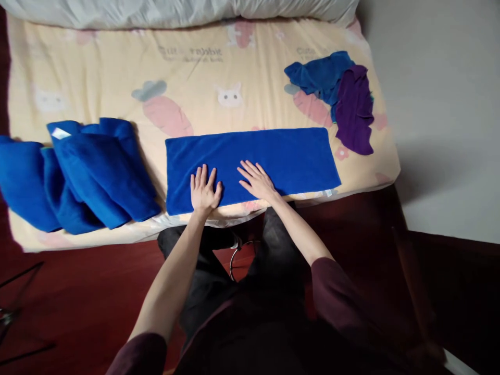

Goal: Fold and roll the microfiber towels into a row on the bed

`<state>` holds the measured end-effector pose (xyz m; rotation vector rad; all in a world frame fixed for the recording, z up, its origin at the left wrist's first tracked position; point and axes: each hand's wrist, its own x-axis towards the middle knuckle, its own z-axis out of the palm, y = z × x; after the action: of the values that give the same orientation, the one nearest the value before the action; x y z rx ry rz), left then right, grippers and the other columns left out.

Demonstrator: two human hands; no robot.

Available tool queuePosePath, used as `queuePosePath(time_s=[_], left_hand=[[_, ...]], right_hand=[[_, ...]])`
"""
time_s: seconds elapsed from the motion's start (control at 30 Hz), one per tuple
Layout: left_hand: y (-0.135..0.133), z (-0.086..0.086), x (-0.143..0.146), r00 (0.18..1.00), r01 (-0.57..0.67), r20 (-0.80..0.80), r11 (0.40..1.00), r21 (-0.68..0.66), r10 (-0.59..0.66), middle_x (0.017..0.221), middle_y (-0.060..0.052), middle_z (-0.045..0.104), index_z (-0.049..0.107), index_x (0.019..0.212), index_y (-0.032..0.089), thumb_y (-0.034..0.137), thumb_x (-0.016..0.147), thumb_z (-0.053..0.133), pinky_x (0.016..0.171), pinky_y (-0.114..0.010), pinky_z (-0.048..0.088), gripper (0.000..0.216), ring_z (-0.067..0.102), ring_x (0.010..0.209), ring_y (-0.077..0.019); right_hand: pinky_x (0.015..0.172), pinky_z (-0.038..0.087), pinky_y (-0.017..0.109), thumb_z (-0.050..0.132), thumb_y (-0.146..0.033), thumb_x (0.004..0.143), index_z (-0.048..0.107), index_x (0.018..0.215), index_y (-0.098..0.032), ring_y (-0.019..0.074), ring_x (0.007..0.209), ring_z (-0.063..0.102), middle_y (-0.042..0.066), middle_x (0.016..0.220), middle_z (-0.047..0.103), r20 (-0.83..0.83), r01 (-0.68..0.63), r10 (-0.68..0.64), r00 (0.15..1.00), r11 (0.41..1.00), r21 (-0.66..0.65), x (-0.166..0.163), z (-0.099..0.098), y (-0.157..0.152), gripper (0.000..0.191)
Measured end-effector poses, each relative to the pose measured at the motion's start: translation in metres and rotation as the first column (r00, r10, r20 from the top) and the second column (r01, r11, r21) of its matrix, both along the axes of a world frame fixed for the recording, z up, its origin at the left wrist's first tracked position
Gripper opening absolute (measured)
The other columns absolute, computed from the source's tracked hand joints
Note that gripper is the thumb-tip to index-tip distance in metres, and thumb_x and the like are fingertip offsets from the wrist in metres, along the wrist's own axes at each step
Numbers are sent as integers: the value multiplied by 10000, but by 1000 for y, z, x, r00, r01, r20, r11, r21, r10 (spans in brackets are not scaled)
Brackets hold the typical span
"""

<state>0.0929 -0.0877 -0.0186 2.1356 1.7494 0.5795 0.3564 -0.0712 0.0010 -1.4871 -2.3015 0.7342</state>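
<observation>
A blue towel lies spread flat in a long rectangle along the near edge of the bed. My left hand rests on its left part, palm down with the fingers spread. Closer to the towel's middle, my right hand is also laid flat, its fingers stretched toward the upper left. Neither hand grips the cloth. A small white tag shows at the towel's near right edge.
Several rumpled blue towels are heaped at the left of the bed. A crumpled blue cloth and a purple cloth lie at the right. The patterned bed sheet reaches back to a white quilt. A pale wall stands at right.
</observation>
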Motion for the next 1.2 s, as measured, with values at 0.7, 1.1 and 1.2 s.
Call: queuePosePath(time_s=[0.7, 1.1, 1.2], left_hand=[[3, -7, 1, 993, -48, -108, 997, 66, 55, 1794, -126, 376, 450, 1711, 223, 382, 1068, 492, 1390, -611, 222, 664, 306, 1695, -331], [5, -3, 6, 987, -65, -144, 998, 8, 65, 1821, -111, 314, 409, 1733, 205, 378, 1073, 449, 1407, -591, 179, 684, 266, 1711, -315], [6, -3, 7, 988, -55, -145, 998, 16, 57, 1826, -114, 298, 425, 1724, 169, 383, 1082, 426, 1416, -557, 167, 677, 248, 1717, -309]], right_hand=[[1426, 188, 531, 422, -364, 1140, 462, 1699, -173, 230, 1709, 294, 89, 1792, 391, 163, 487, -504, 848, 863, 136, 264, -13, 13, 593], [1410, 105, 548, 515, -192, 1069, 541, 1628, -34, 281, 1712, 245, 246, 1744, 416, 80, 783, -816, 573, 573, 241, 272, -17, 42, 582], [1360, 151, 735, 488, -330, 1083, 419, 1708, -85, 386, 1738, 136, 251, 1810, 278, -37, 820, -842, 538, 512, 257, 189, -10, 18, 675]])
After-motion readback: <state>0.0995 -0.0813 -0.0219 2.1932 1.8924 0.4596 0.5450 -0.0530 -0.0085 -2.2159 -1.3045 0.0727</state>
